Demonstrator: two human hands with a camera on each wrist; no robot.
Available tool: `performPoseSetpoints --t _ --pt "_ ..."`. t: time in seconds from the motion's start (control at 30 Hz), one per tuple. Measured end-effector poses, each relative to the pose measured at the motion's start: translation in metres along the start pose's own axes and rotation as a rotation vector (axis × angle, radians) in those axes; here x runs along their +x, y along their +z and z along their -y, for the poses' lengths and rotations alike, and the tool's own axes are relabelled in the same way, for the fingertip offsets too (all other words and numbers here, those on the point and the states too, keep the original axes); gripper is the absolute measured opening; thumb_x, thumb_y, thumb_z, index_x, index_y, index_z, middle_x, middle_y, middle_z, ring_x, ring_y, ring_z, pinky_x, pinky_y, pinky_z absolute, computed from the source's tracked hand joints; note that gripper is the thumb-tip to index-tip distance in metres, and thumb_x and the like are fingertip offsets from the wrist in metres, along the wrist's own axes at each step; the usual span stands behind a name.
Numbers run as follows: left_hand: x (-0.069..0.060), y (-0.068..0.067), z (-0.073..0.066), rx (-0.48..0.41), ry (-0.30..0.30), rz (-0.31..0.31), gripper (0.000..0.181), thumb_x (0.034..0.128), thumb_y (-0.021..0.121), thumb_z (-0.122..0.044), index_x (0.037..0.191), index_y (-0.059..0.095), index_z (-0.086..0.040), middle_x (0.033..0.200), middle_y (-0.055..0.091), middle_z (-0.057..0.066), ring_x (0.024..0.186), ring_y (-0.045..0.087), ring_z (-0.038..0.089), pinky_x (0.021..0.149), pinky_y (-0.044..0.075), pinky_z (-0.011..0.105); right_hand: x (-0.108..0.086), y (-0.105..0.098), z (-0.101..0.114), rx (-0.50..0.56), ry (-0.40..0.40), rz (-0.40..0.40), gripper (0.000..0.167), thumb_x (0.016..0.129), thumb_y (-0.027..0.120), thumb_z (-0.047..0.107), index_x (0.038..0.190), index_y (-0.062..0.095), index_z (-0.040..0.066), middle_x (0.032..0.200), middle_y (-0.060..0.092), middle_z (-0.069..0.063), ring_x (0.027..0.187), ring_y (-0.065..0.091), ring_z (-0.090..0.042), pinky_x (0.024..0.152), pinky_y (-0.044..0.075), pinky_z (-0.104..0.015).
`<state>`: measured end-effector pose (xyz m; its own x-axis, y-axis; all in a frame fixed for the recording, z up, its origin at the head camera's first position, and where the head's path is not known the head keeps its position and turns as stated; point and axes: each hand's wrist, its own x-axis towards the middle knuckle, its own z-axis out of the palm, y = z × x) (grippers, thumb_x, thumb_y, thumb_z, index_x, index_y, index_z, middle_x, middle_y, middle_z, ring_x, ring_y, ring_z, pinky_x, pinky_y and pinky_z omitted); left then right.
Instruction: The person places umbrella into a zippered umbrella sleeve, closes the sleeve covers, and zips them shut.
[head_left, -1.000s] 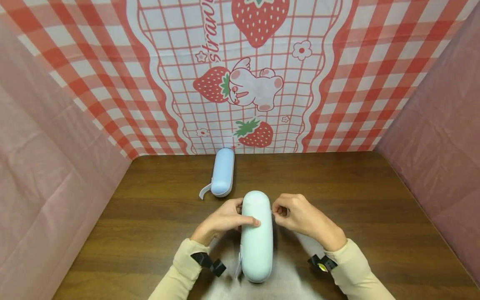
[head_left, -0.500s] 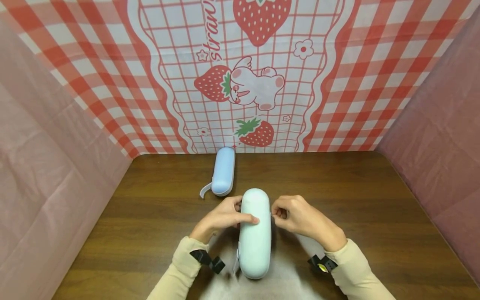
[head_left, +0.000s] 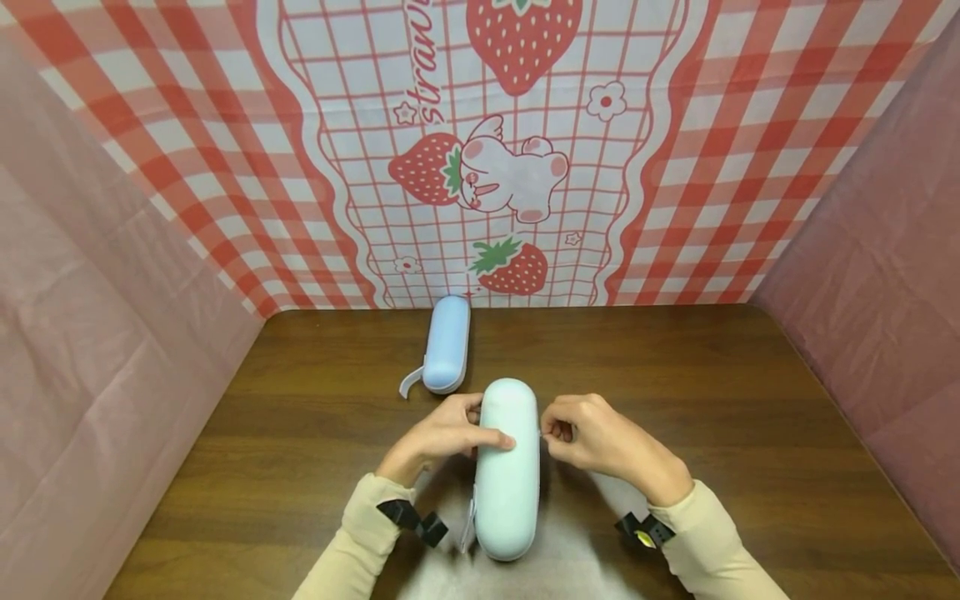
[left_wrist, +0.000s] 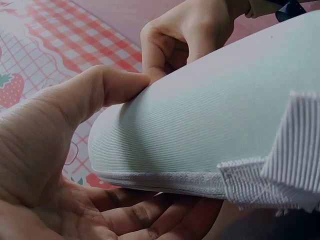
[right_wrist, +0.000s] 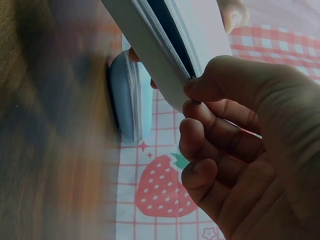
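A long mint-green zip case (head_left: 507, 500) with rounded ends is held above the table. My left hand (head_left: 446, 433) grips its left side, the thumb across the top and the fingers underneath, as the left wrist view shows. A pale fabric strap (left_wrist: 295, 150) hangs from that side. My right hand (head_left: 600, 433) is at the case's right edge, thumb and forefinger pinching the zipper pull (right_wrist: 196, 102), which is mostly hidden by the fingertips. In the right wrist view the zipper is parted above the pull, with a dark gap (right_wrist: 170, 32) between its two edges.
A smaller blue case (head_left: 447, 342) with a pale strap (head_left: 411, 382) lies farther back on the brown wooden table (head_left: 675, 358). Behind it rises a red-checked strawberry cloth (head_left: 592, 192). Pink cloth hangs at both sides.
The mint-green case and my left hand have shifted slightly left. My right hand, pinching the zipper pull, has come a little nearer along the case's edge. The blue case stays put.
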<state>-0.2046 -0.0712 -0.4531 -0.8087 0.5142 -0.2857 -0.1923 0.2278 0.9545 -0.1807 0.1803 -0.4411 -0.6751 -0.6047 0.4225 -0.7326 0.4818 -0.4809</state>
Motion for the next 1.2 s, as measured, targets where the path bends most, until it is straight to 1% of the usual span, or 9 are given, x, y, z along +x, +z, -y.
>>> performPoseSetpoints --t 0.23,0.4,0.5,0.6,0.8,0.97,1.2 --pt "-0.0009 0.0001 -0.0012 -0.051 0.001 0.004 0.063 0.0798 0.081 -0.012 0.134 0.055 0.006 0.099 0.075 0.011 0.085 0.07 0.018 0.065 0.058 0.032 0.0 0.0029 -0.0008 -0.003 -0.032 -0.028 0.023 0.074 0.073 -0.009 0.077 0.066 0.012 0.071 0.058 0.006 0.067 0.053 -0.001 0.056 0.05 -0.02" --pt "-0.0016 -0.0015 -0.0017 -0.067 0.009 -0.001 0.063 0.0812 0.08 -0.013 0.135 0.054 0.007 0.103 0.075 0.014 0.088 0.071 0.019 0.07 0.061 0.036 -0.0001 0.0042 0.0005 0.014 -0.025 -0.003 0.022 0.075 0.072 -0.009 0.077 0.066 0.012 0.072 0.058 0.006 0.067 0.053 -0.002 0.057 0.048 -0.016" --pt "-0.0021 -0.0033 -0.0023 -0.067 0.01 -0.019 0.064 0.0821 0.08 -0.014 0.136 0.053 0.007 0.105 0.075 0.016 0.09 0.071 0.02 0.072 0.061 0.037 0.0002 0.0054 0.0019 0.028 -0.016 0.024 0.021 0.076 0.072 -0.009 0.078 0.067 0.011 0.072 0.057 0.006 0.067 0.053 -0.002 0.057 0.047 -0.015" --pt "-0.0023 -0.0049 -0.0029 -0.062 0.007 -0.034 0.064 0.0827 0.08 -0.016 0.137 0.053 0.006 0.106 0.075 0.015 0.09 0.071 0.02 0.072 0.061 0.036 0.0002 0.0062 0.0033 0.036 -0.008 0.039 0.019 0.077 0.072 -0.008 0.078 0.068 0.01 0.073 0.057 0.006 0.067 0.052 -0.002 0.057 0.047 -0.015" --pt "-0.0022 -0.0063 -0.0028 -0.059 0.007 -0.039 0.063 0.0831 0.08 -0.017 0.136 0.054 0.005 0.106 0.075 0.014 0.09 0.072 0.02 0.072 0.06 0.036 -0.0001 0.0076 0.0044 0.048 -0.01 0.044 0.021 0.077 0.071 -0.009 0.078 0.067 0.011 0.073 0.058 0.005 0.066 0.052 -0.002 0.056 0.047 -0.015" --pt "-0.0019 -0.0071 -0.003 -0.044 -0.006 -0.073 0.066 0.083 0.081 -0.02 0.138 0.053 0.005 0.111 0.074 0.016 0.094 0.071 0.022 0.073 0.06 0.038 0.0002 0.0082 0.0054 0.05 -0.024 0.048 0.022 0.076 0.07 -0.009 0.077 0.068 0.013 0.072 0.059 0.004 0.065 0.053 -0.002 0.056 0.046 -0.013" --pt "-0.0021 -0.0076 -0.0042 -0.052 -0.008 -0.079 0.067 0.0837 0.08 -0.02 0.139 0.053 0.005 0.113 0.073 0.018 0.094 0.071 0.023 0.074 0.061 0.039 0.0004 0.0082 0.0067 0.061 -0.018 0.066 0.017 0.077 0.07 -0.009 0.078 0.07 0.008 0.072 0.059 0.004 0.065 0.054 -0.003 0.056 0.047 -0.013"
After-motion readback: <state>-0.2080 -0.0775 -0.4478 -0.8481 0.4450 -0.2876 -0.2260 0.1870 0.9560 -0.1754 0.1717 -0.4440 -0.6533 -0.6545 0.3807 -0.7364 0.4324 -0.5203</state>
